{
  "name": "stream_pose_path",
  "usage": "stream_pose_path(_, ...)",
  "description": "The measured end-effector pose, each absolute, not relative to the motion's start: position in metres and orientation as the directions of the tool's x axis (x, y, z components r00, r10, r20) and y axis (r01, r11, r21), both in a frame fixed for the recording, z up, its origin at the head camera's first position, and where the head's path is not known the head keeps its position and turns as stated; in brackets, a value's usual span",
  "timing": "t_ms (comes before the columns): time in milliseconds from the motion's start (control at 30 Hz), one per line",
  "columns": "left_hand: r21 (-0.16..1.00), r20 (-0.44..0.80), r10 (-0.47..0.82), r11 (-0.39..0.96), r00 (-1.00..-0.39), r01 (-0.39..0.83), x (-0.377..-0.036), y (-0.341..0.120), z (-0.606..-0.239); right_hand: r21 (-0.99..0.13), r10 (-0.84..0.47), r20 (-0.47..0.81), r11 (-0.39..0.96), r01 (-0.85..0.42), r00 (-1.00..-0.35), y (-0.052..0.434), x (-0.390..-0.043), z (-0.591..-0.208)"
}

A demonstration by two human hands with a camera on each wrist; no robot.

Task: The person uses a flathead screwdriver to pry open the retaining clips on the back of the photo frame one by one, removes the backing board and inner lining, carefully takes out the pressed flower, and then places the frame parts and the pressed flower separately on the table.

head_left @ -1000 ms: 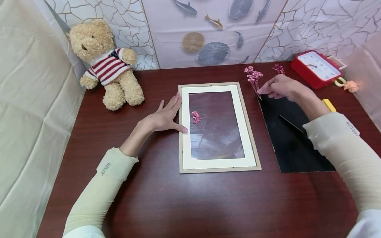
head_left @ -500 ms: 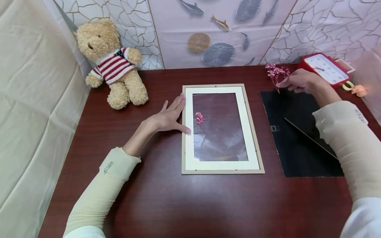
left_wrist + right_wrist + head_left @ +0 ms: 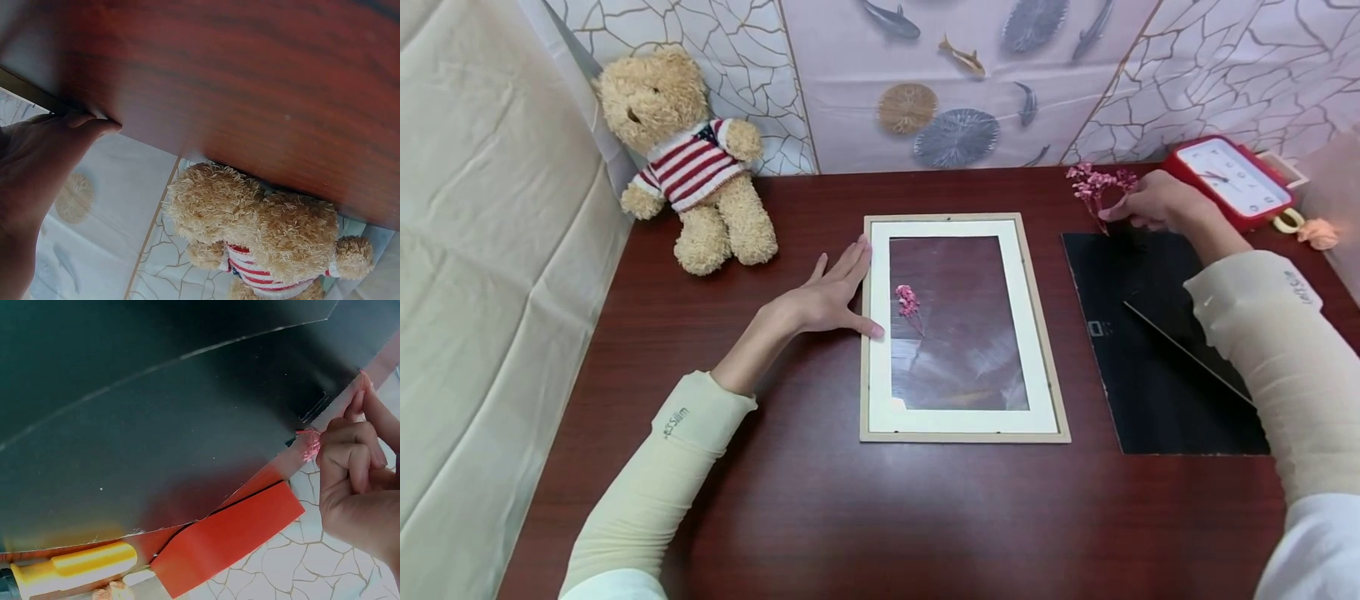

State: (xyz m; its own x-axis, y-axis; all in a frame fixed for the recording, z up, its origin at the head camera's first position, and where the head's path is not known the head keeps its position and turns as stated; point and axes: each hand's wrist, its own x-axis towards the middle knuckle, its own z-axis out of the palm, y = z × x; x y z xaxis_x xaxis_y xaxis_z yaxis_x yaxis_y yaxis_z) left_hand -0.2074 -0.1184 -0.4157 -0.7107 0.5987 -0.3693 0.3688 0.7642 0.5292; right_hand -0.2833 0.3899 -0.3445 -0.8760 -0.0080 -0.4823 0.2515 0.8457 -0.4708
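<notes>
Two hands logged. Right hand (image 3: 1157,204) has carried pink flower sprig (image 3: 1093,185) from frame's right edge back to far table edge beside red clock (image 3: 1228,179); we judge placing postponed. It pinches stem. Left hand (image 3: 827,296) stays flat, fingers straight, against picture frame (image 3: 962,425). One small sprig (image 3: 908,302) lies on glass. We note bare table between frame and black backing board (image 3: 1150,367).
</notes>
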Motion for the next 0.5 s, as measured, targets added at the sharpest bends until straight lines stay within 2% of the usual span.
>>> stream_pose_path(167,0.526,-0.366,0.610,0.759,-0.703,0.384,-0.209,-0.118,-0.416,-0.449,0.012,-0.304,0.880,0.154,-0.953,0.370,-0.268,-0.344)
stream_pose_path(267,0.522,-0.369,0.608,0.761,-0.703,0.384,-0.209,-0.118,-0.416,-0.462,-0.070,-0.213,0.886,0.038,-0.974,0.331,-0.253,-0.340)
stream_pose_path(433,0.528,-0.372,0.604,0.762,-0.705,0.375,-0.210,-0.119,-0.417,-0.474,-0.292,-0.145,0.859,-0.193,-0.945,0.250,-0.217,-0.336)
stream_pose_path(500,0.533,-0.376,0.603,0.762,-0.704,0.367,-0.210,-0.119,-0.417,-0.492,-0.352,-0.164,0.839,-0.233,-0.922,0.223,-0.202,-0.337)
